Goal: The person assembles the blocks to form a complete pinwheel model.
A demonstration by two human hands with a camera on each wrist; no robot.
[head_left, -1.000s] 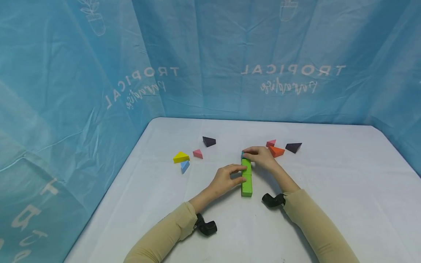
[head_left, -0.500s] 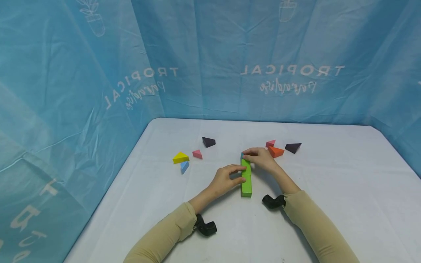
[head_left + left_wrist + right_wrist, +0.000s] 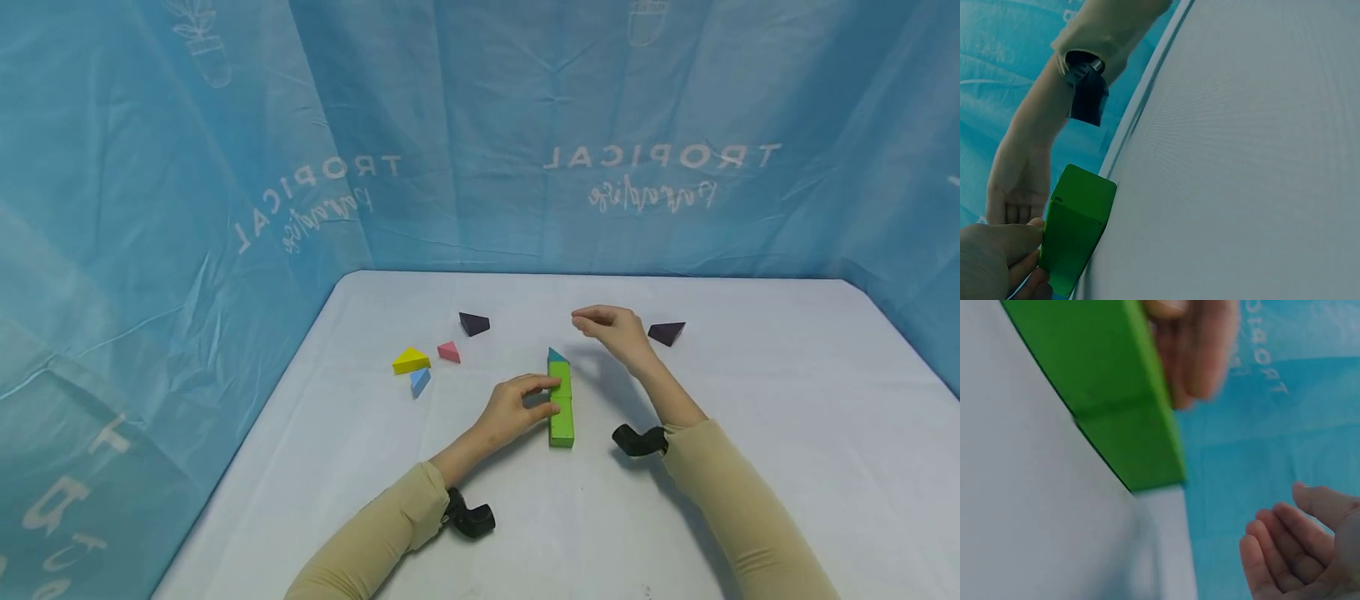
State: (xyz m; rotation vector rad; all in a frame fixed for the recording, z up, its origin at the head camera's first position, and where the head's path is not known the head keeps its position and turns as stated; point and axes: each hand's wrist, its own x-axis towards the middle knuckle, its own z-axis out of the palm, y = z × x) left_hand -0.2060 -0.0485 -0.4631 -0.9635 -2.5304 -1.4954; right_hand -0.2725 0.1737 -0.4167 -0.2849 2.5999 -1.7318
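Observation:
In the head view two green blocks [image 3: 560, 421] lie end to end in a row on the white table [image 3: 750, 500], with a teal triangular block [image 3: 556, 356] at the far end. My left hand [image 3: 513, 411] rests its fingertips and thumb tip on the green blocks from the left; the left wrist view shows the thumb against one green block [image 3: 1079, 231]. Raised to the right of the teal piece, my right hand [image 3: 617, 337] holds nothing. Its loosely bent fingers and bare palm [image 3: 1297, 556] show in the right wrist view.
Left of the row lie yellow [image 3: 411, 361], light blue [image 3: 420, 382] and pink [image 3: 449, 352] blocks, with a dark block [image 3: 474, 323] farther back. Another dark block [image 3: 667, 333] sits beyond the right hand. A blue curtain [image 3: 600, 233] hangs behind the table.
My right hand has let go of the teal block and moved up and right, now covering the orange and pink blocks there. My left hand has stayed on the green blocks.

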